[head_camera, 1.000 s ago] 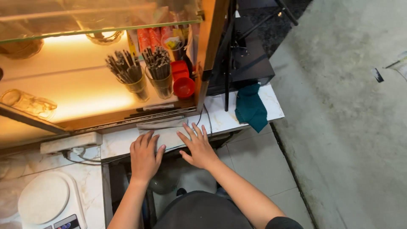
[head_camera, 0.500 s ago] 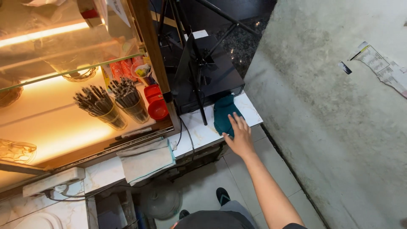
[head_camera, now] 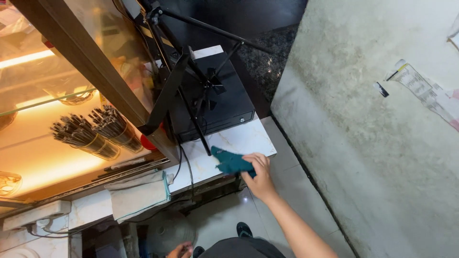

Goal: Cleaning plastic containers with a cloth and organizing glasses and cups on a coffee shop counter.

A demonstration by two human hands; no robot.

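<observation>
The right hand point(head_camera: 258, 177) pinched a teal cloth point(head_camera: 230, 161) at its near edge, fingers point(head_camera: 252, 160) closed on the fabric, the rest of it lying crumpled on the white marble counter point(head_camera: 239, 138) just in front of a black box point(head_camera: 217, 100) and beside a tripod leg point(head_camera: 198, 129). The cloth looked soft, light and limp, likely to sag and drag; a bunched grip mid-fabric would probably hold better than an edge pinch. The left hand point(head_camera: 179, 250) showed only partly at the bottom edge, grip unclear. A folded beige towel point(head_camera: 138, 193) lay well apart to the left.
</observation>
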